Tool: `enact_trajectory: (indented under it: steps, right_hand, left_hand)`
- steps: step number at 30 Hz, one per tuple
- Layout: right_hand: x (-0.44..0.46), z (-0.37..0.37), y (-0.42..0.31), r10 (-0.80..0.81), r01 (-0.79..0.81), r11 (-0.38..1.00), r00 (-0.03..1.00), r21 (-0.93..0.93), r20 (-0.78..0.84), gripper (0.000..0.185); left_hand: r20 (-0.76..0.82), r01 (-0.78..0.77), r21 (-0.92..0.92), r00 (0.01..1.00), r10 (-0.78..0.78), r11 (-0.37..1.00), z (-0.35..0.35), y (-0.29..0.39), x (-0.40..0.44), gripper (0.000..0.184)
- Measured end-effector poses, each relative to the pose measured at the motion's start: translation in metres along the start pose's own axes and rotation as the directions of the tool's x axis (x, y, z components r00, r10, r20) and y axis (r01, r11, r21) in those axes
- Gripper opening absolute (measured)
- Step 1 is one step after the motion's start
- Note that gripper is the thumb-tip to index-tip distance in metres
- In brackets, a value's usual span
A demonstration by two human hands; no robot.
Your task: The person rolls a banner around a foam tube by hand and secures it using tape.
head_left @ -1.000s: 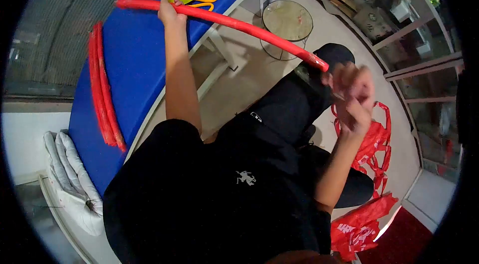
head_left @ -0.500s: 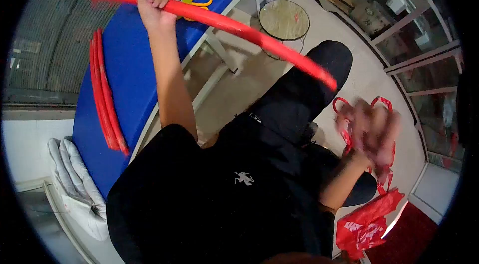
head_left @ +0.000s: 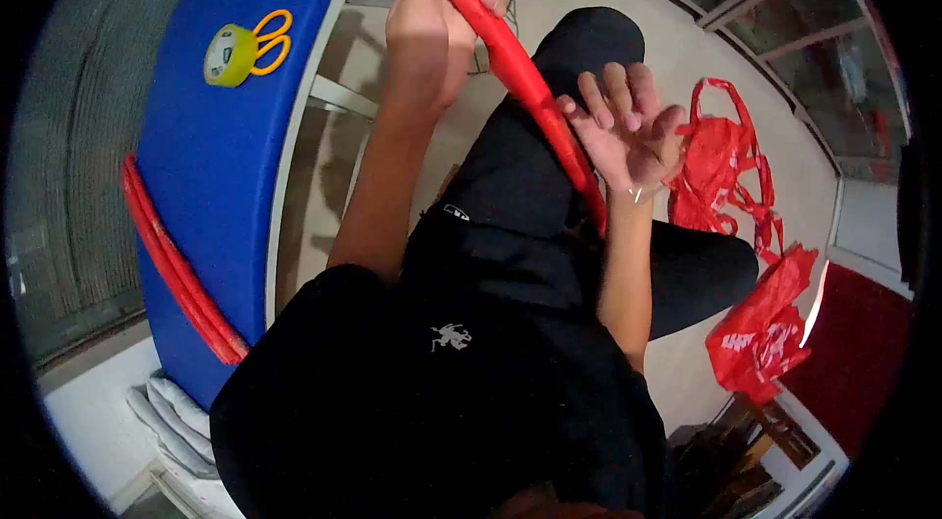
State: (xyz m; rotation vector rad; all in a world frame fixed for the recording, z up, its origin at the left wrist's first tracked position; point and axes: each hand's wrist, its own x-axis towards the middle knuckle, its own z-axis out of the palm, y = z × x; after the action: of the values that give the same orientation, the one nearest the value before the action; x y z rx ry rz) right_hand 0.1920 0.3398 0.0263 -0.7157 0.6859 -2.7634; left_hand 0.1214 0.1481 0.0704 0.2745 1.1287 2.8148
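A long, slim red roll (head_left: 535, 92), shiny like plastic, slants down from the top of the view across my legs. My left hand (head_left: 442, 24) is closed around its upper part, and its top end runs out of view. Palm up beside the lower part of the roll is my right hand (head_left: 628, 131), its fingers apart and slightly bent, with nothing in it. The thumb-side edge of that hand is close to the roll; whether it touches I cannot tell. Behind it lie red plastic bags (head_left: 711, 166) with loop handles.
On the blue table (head_left: 221, 225) are a roll of yellow-green tape (head_left: 228, 56), orange-handled scissors (head_left: 273, 40) and more red rolls (head_left: 182, 269) along the far edge. Another crumpled red bag (head_left: 760, 333) lies at the right. Glass-fronted cabinets (head_left: 785, 38) line the upper right.
The view has shifted. My left hand has moved away from the table with the roll, which now slopes more steeply. My right hand has come over beside its lower part.
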Motion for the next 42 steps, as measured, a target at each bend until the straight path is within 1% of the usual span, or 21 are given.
enact_trajectory:
  steps: [3, 6, 9, 11, 12, 13, 15, 16, 17, 18, 20, 25, 28, 31, 32, 34, 35, 37, 38, 40, 42]
  right_hand:
    - [-0.006, -0.022, 0.007, -0.067, 0.078, 0.992, 0.992, 0.101, -0.103, 0.032]
    - [-0.011, -0.034, 0.008, -0.079, 0.095, 0.978, 0.992, 0.184, -0.095, 0.028]
    - [-0.012, -0.039, 0.007, -0.112, 0.128, 0.974, 0.989, 0.187, -0.094, 0.025]
    - [-0.012, -0.047, 0.009, -0.117, 0.131, 0.968, 0.990, 0.214, -0.076, 0.028]
    - [-0.012, -0.051, 0.009, -0.120, 0.129, 0.962, 0.991, 0.241, -0.051, 0.032]
    - [-0.012, -0.052, 0.010, -0.123, 0.132, 0.962, 0.991, 0.237, -0.056, 0.032]
    - [-0.011, -0.053, 0.013, -0.121, 0.139, 0.950, 0.989, 0.279, -0.083, 0.030]
    - [-0.011, -0.054, 0.012, -0.118, 0.138, 0.953, 0.989, 0.271, -0.088, 0.030]
    - [-0.012, -0.055, 0.010, -0.134, 0.157, 0.939, 0.986, 0.307, -0.095, 0.030]
    - [-0.012, -0.056, 0.009, -0.151, 0.177, 0.922, 0.983, 0.344, -0.102, 0.029]
    - [-0.013, -0.056, 0.007, -0.159, 0.188, 0.927, 0.981, 0.324, -0.113, 0.029]
    - [-0.013, -0.060, 0.001, -0.178, 0.208, 0.934, 0.976, 0.292, -0.126, 0.028]
    - [-0.016, -0.056, 0.001, -0.188, 0.225, 0.934, 0.970, 0.278, -0.154, 0.030]
    - [-0.023, -0.049, -0.005, -0.225, 0.259, 0.957, 0.947, 0.131, -0.228, 0.032]
    - [-0.028, -0.046, -0.008, -0.233, 0.261, 0.955, 0.953, 0.138, -0.191, 0.031]
    - [-0.040, -0.039, -0.015, -0.240, 0.234, 0.971, 0.946, -0.055, -0.218, 0.036]
    - [-0.043, -0.032, -0.017, -0.241, 0.235, 0.971, 0.945, -0.055, -0.221, 0.036]
    - [-0.045, -0.017, -0.023, -0.183, 0.075, 0.944, 0.929, -0.321, -0.322, 0.040]
    - [-0.044, -0.012, -0.025, -0.186, 0.077, 0.944, 0.928, -0.320, -0.323, 0.040]
    - [-0.041, -0.004, -0.027, -0.208, -0.042, 0.785, 0.922, -0.618, -0.327, 0.045]
    - [-0.037, -0.003, -0.026, -0.256, 0.009, 0.748, 0.927, -0.664, -0.276, 0.046]
  left_hand:
    - [-0.008, -0.068, 0.118, 0.998, 0.070, 0.991, -0.008, -0.018, 0.003, 0.039]
    - [0.080, -0.034, 0.176, 0.997, 0.020, 0.984, -0.019, -0.026, 0.012, 0.038]
    - [0.176, -0.106, 0.223, 0.982, 0.067, 0.969, -0.016, -0.030, 0.016, 0.035]
    - [0.001, -0.178, 0.035, 0.984, 0.178, 0.984, 0.006, -0.039, 0.019, 0.030]
    - [0.002, -0.171, 0.033, 0.985, 0.171, 0.985, 0.032, -0.034, 0.029, 0.030]
    - [-0.395, -0.040, -0.032, 0.918, 0.024, 0.999, 0.065, -0.025, 0.042, 0.030]
    - [-0.715, 0.061, -0.151, 0.682, -0.151, 0.987, 0.050, -0.035, 0.056, 0.030]
    - [0.011, 0.090, -0.445, 0.995, -0.095, 0.891, -0.005, -0.061, 0.068, 0.031]
    - [0.670, 0.317, -0.592, 0.705, 0.234, 0.742, -0.011, -0.060, 0.067, 0.032]
    - [0.668, 0.317, -0.597, 0.706, 0.237, 0.737, -0.015, -0.064, 0.066, 0.032]
    - [0.558, 0.303, -0.675, 0.807, 0.196, 0.672, -0.009, -0.063, 0.058, 0.033]
    - [0.578, 0.300, -0.682, 0.780, 0.239, 0.667, -0.004, -0.072, 0.071, 0.035]
    - [0.512, 0.261, -0.715, 0.827, 0.231, 0.649, -0.008, -0.071, 0.078, 0.032]
    - [0.218, -0.048, -0.359, 0.967, 0.134, 0.932, 0.000, -0.064, 0.074, 0.024]
    - [0.218, -0.051, -0.356, 0.967, 0.136, 0.933, 0.001, -0.061, 0.074, 0.024]
    - [0.004, -0.072, -0.088, 0.997, 0.073, 0.993, 0.007, -0.056, 0.069, 0.020]
    - [-0.157, -0.039, -0.078, 0.987, 0.027, 0.996, 0.020, -0.051, 0.064, 0.021]
    - [-0.127, -0.071, -0.073, 0.990, 0.061, 0.995, 0.006, -0.053, 0.065, 0.024]
    - [-0.097, -0.108, -0.069, 0.990, 0.101, 0.992, 0.005, -0.050, 0.064, 0.026]
    - [-0.135, -0.136, -0.013, 0.982, 0.133, 0.991, 0.009, -0.049, 0.062, 0.031]
    - [0.026, -0.001, -0.258, 1.000, 0.008, 0.966, 0.008, -0.043, 0.060, 0.029]
